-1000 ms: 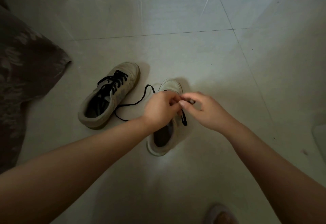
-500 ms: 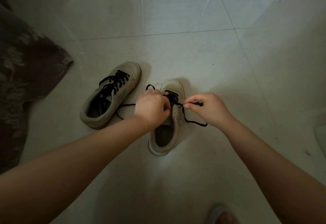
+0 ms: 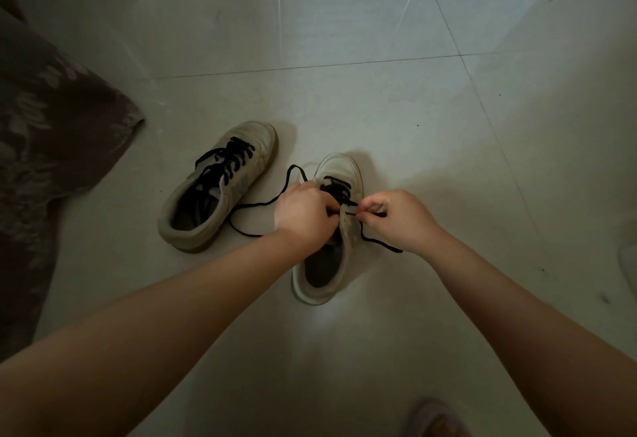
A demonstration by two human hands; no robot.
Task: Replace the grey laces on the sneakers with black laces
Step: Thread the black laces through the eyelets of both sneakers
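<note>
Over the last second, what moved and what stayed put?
The right hand drew its pinched black lace end out rightward from the left hand, then eased back a little; the lace now trails beside the right sneaker. The left hand shifted slightly left, holding at the eyelets. The left sneaker and the dark cloth stayed put.

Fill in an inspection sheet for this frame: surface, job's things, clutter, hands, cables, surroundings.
Surface: pale tiled floor, grout lines visible.
Job's things: left sneaker fully laced in black; right sneaker laced near the toe only, black lace trailing on both sides.
Clutter: nothing seen.
Hands: left hand grips the right sneaker's eyelet edge; right hand pinches the lace end.
Cables: nothing seen.
Surroundings: patterned dark fabric at left; a slipper toe at the bottom edge.
</note>
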